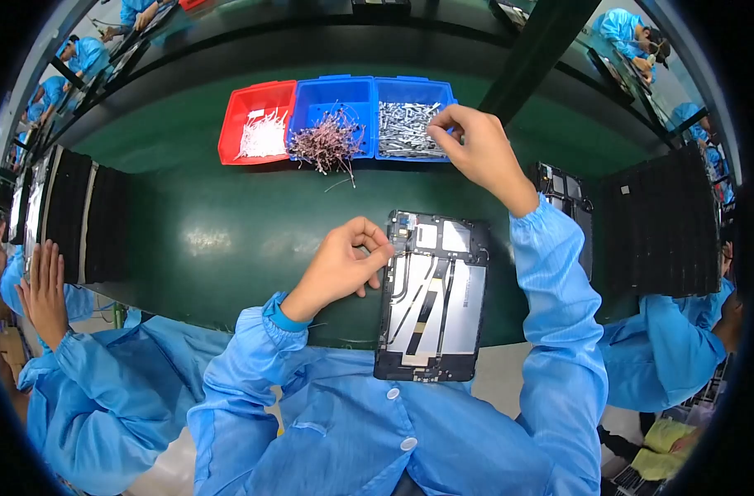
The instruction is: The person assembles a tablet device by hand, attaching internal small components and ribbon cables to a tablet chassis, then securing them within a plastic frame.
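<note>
An opened tablet (468, 302), its inner boards, black cables and silver panel exposed, lies near the table's front edge in front of me. My left hand (344, 263) is at its upper left corner, thumb and forefinger brought together against the edge; whatever they pinch is hidden. Over the right-hand blue bin (393, 84), my right hand (479, 147) has its thumb and forefinger curled closed. Anything between those fingertips is too small to make out. Many small grey and white cylindrical parts (406, 126) fill that bin.
Beside it, a middle blue bin (331, 89) overflows with thin reddish wired parts (327, 142). A red bin (238, 103) holds white strips (264, 135). Black stacks (108, 219) (662, 219) flank the green table (228, 207). Another device (569, 186) lies right; co-workers sit on both sides.
</note>
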Demonstrator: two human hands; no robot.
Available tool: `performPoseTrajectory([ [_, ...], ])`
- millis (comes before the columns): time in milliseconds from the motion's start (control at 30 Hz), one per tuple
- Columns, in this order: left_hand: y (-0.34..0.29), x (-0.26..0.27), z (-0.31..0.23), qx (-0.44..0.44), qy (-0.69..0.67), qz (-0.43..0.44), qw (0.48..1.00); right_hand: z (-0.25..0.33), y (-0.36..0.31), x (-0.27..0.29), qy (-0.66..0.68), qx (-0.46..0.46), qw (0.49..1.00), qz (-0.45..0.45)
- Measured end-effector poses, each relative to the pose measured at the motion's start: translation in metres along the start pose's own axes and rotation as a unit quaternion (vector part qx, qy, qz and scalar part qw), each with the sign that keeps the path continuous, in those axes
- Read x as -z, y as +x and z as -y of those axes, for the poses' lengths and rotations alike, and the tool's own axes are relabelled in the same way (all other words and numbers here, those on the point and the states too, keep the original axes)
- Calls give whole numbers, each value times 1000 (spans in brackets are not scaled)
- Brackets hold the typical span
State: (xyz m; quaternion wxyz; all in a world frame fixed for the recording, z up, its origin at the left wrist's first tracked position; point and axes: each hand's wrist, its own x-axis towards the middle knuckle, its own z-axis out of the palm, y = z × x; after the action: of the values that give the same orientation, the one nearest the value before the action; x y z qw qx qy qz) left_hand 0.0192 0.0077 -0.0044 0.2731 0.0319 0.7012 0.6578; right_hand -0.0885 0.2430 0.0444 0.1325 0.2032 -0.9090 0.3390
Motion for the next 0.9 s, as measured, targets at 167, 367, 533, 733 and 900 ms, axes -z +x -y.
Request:
performPoseTrajectory([
  [167,-2,-4,-15,-38,-37,-42,998,36,-40,12,321,-177,926,94],
  [367,11,-15,-32,-129,-118,-24,984,52,-74,2,432,-225,867,100],
  [533,11,-24,-29,-124,-118,-19,985,53,-82,-16,509,-217,833,30],
  [733,18,-21,-20,-114,-115,-48,986,45,-76,-27,442,-179,879,-20],
  [900,20,-19,-20,-96,-116,-97,984,25,-48,-28,271,-85,945,-160],
])
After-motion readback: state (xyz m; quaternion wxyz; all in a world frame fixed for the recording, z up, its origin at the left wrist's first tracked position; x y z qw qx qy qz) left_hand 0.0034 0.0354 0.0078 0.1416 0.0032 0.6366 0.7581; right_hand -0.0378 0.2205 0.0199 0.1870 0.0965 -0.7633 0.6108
